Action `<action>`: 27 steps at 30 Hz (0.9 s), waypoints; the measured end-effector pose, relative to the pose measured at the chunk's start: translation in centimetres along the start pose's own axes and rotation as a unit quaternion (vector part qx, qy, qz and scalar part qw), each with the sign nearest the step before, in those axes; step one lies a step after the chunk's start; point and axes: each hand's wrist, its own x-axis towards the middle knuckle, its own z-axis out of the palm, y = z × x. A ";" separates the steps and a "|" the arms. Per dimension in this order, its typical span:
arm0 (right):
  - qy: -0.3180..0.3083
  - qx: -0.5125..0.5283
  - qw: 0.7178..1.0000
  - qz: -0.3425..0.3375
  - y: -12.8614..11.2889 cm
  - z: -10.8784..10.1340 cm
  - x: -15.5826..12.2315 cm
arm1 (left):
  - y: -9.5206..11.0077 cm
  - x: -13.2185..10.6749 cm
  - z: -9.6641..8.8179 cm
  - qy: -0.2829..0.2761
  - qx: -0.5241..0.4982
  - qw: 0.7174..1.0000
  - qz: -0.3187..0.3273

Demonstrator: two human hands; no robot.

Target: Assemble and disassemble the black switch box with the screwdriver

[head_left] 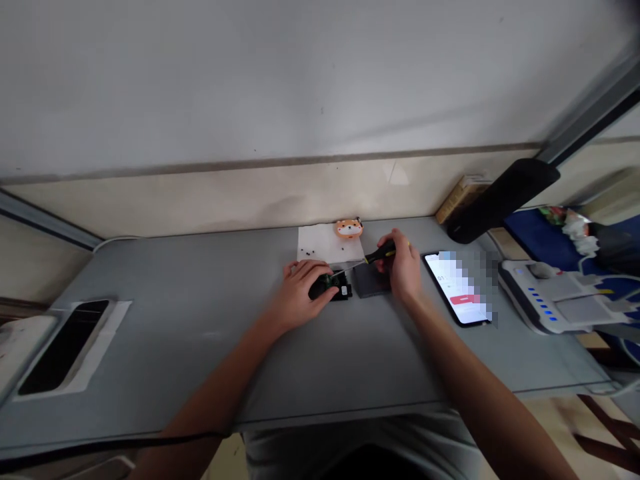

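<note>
My left hand (306, 291) is closed around a small black device with a green circuit board (343, 287), pressing it on the grey table (210, 333). My right hand (406, 270) grips a black-and-yellow screwdriver (382, 252), its metal shaft pointing left to the board. Whether the tip touches a screw cannot be made out. Partly under the right hand lies a dark grey flat panel (370, 281), beside the device. Behind them, several tiny dark screws (308, 253) rest on a white sheet of paper (320, 239). An orange animal-faced case (349, 228) sits on the paper's back right corner.
A lit phone (457, 293) lies right of my right hand. Beyond it are a white power strip (535, 300) with plugs and a black cylinder (505, 200) leaning near a box (457, 193). Another phone (67, 347) lies at left. A wall (280, 193) borders the back edge.
</note>
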 end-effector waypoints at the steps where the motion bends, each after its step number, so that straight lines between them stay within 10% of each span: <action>1: -0.006 0.005 1.000 -0.004 0.1 0.0 0.0 | 0.0 0.0 0.0 0.011 -0.001 1.000 0.008; 16: -0.038 -0.066 0.995 -0.060 -0.4 -0.1 -0.7 | -0.7 0.0 0.2 0.105 0.062 0.986 0.110; 27: -0.100 -0.152 0.927 -0.327 -1.8 -1.9 -2.1 | 0.8 -0.2 -0.7 0.087 0.055 0.985 0.140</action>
